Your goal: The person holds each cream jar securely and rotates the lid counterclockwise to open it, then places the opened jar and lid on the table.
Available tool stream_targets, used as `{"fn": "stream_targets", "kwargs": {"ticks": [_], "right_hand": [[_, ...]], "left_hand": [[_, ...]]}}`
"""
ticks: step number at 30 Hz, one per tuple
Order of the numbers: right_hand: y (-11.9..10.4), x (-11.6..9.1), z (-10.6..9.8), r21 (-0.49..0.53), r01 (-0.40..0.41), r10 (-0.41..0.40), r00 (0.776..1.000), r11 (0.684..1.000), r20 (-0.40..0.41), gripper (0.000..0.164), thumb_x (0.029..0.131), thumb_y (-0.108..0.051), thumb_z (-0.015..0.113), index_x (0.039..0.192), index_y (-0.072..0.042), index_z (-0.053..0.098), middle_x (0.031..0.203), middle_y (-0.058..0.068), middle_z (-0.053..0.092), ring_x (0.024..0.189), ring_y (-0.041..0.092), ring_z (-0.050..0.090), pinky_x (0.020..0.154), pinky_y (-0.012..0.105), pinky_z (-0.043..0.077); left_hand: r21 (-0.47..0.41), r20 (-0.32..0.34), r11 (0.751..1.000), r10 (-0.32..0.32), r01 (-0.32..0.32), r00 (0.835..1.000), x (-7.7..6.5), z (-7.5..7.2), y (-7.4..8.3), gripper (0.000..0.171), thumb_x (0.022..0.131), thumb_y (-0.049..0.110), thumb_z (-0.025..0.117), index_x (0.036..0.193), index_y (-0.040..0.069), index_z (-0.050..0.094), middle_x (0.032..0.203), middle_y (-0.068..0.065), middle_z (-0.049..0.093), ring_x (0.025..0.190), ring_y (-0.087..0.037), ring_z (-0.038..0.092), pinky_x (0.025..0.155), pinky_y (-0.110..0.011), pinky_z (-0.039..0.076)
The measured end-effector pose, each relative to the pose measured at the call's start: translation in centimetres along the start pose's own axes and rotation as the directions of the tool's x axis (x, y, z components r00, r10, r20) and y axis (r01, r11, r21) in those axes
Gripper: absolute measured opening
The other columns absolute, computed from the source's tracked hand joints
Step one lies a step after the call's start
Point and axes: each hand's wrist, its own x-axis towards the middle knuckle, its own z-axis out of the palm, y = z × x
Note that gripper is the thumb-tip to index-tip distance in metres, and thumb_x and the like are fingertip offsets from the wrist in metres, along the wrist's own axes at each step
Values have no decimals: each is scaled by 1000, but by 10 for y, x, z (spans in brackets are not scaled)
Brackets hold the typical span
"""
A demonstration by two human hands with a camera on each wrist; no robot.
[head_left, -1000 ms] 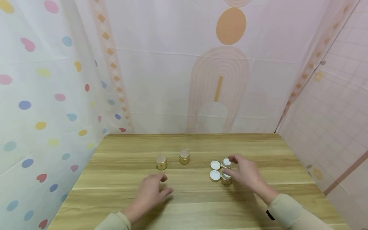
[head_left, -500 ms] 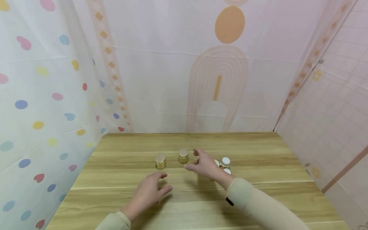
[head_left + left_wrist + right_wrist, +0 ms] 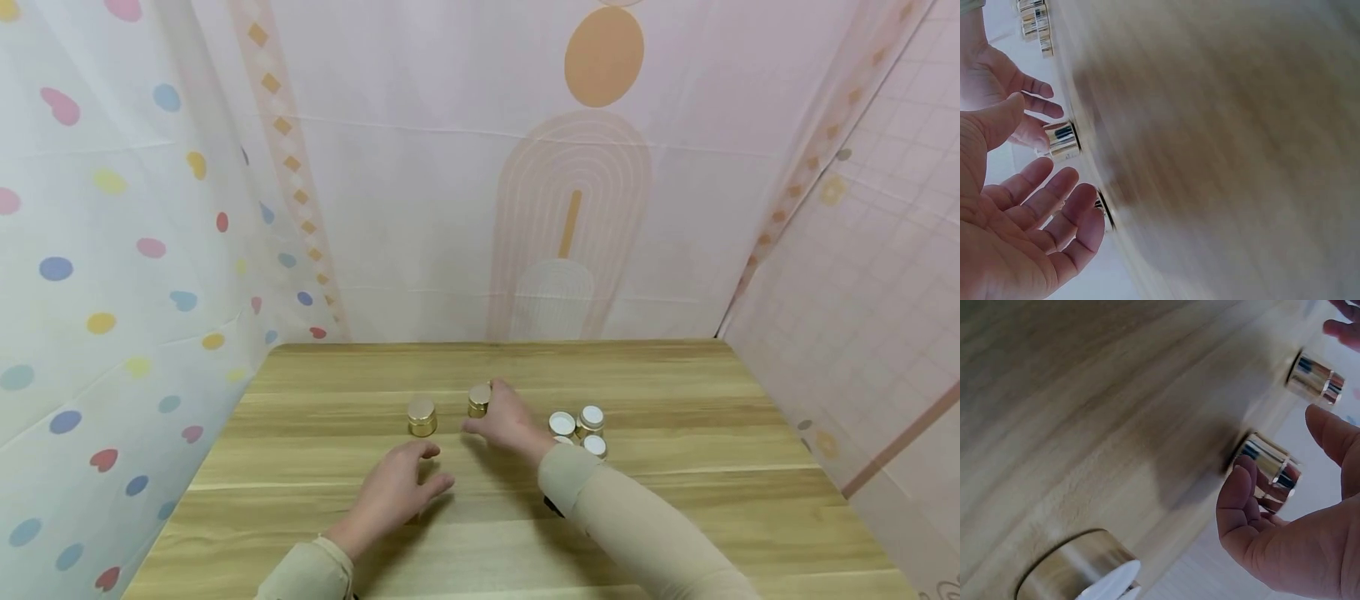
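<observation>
My right hand (image 3: 508,421) is at a gold lidded jar (image 3: 477,400) near the middle of the table. In the right wrist view its curved fingers (image 3: 1235,506) overlap the jar (image 3: 1263,453), while the thumb (image 3: 1329,428) stands apart from it. To the left a second gold jar (image 3: 422,418) stands upright with its lid on. My left hand (image 3: 396,485) hovers in front of that jar, holding nothing, thumb and fingers spread apart. In the left wrist view its fingers (image 3: 1054,212) are loosely bent and partly cover this second jar.
Right of the hands stand two gold jars with white tops, one further back (image 3: 591,420) and one nearer (image 3: 595,447). Beside them lie two lids with white insides, the far one (image 3: 562,424) in full view, the near one partly behind the right sleeve. Printed curtains (image 3: 420,233) surround the wooden table (image 3: 675,392).
My right hand has moved left from the two white-topped jars to the middle gold jar. My left hand has stayed nearly in place.
</observation>
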Motion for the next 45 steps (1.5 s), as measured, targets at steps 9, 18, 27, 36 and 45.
{"fn": "stream_targets", "kwargs": {"ticks": [9,18,27,36,45], "right_hand": [[-1,15,8,-82,-35,29,997,996,-72,78,87,-30,90,145,4,51,126,21,70,115,37,69,103,51,58],[4,18,14,-144,-25,12,995,989,-96,60,86,-34,91,127,-2,61,108,12,72,98,29,69,89,47,60],[3,4,4,-100,55,-63,994,993,-86,55,84,-32,90,124,-6,63,108,9,74,94,23,68,83,42,59],[30,-32,-27,-115,308,-311,950,944,-11,26,81,-24,91,97,-18,71,90,-7,69,85,8,60,77,28,52],[55,-73,-48,-44,481,-474,874,876,108,24,84,-28,92,86,-31,69,73,-15,57,73,7,55,65,18,44]], "left_hand": [[8,1,1000,-2,2,1000,2,1,-3,46,92,35,85,125,7,72,128,-10,76,124,-34,70,106,-56,56],[-7,4,1000,5,-5,1000,1,3,-3,45,91,34,86,124,7,73,126,-11,77,123,-34,71,105,-56,56],[-16,-17,1000,8,-8,1000,-2,1,1,45,91,35,86,125,8,73,128,-9,77,123,-34,71,105,-56,57],[-76,-24,996,54,-55,998,-2,-2,16,43,93,31,84,127,7,72,129,-10,76,112,-33,73,96,-52,60],[-155,51,966,216,-206,975,-5,3,41,62,96,41,80,144,5,63,132,-13,75,112,-33,71,90,-49,62]]}}
